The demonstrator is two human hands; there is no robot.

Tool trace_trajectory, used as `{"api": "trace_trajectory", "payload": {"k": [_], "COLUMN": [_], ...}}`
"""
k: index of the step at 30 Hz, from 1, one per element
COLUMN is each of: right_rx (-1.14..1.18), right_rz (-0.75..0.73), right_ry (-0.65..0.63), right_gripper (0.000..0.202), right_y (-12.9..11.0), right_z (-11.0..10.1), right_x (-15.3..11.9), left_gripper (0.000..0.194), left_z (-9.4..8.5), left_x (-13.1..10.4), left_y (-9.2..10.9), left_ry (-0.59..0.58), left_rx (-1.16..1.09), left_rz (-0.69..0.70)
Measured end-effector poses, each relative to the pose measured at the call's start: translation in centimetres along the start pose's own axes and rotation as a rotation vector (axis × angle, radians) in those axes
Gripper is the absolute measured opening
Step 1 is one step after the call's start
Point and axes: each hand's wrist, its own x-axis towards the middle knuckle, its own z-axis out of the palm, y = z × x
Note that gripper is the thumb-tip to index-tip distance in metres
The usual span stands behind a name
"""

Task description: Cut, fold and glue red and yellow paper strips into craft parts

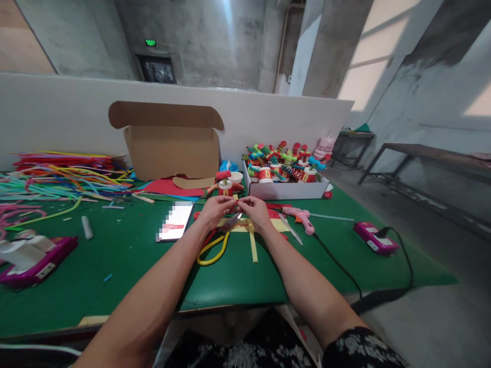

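Note:
My left hand [217, 209] and my right hand [253, 210] meet above the table, fingertips pinched together. A tiny reddish bit shows between them, too small to name. Just behind stands a paper-cup figure [225, 188] with a red top and coiled arms. Below my hands lie scissors with yellow handles [213, 251], their blades partly under my left hand. Strips of pale yellow paper [253, 243] and some red paper [273, 213] lie beneath and beside my right hand. A pink glue gun [301, 219] rests to the right of it.
A white box [293, 191] full of colourful cup figures stands behind on the right. An open cardboard box [172, 151] and piles of pipe cleaners [76, 171] occupy the back left. A phone [175, 221] lies left of my hands. Purple power strips [376, 238] sit on both sides, one with a trailing cord.

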Motion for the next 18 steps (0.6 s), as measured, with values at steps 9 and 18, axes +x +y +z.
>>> {"api": "trace_trajectory", "payload": {"k": [9,18], "right_rx": [-0.387,-1.406], "right_rz": [-0.105,0.118], "right_ry": [0.017,0.370], "right_gripper": [0.021,0.027], "right_y": [-2.5,-9.0], "right_z": [-1.6,-14.3], "right_x": [-0.4,-5.5], "left_gripper": [0.039,0.038], "left_z": [-0.6,-0.3], "left_x": [0.4,0.2], "left_y": [0.0,0.5], "left_ry": [0.069,0.087], "left_rx": [0.134,0.003], "left_rz": [0.063,0.000]}}
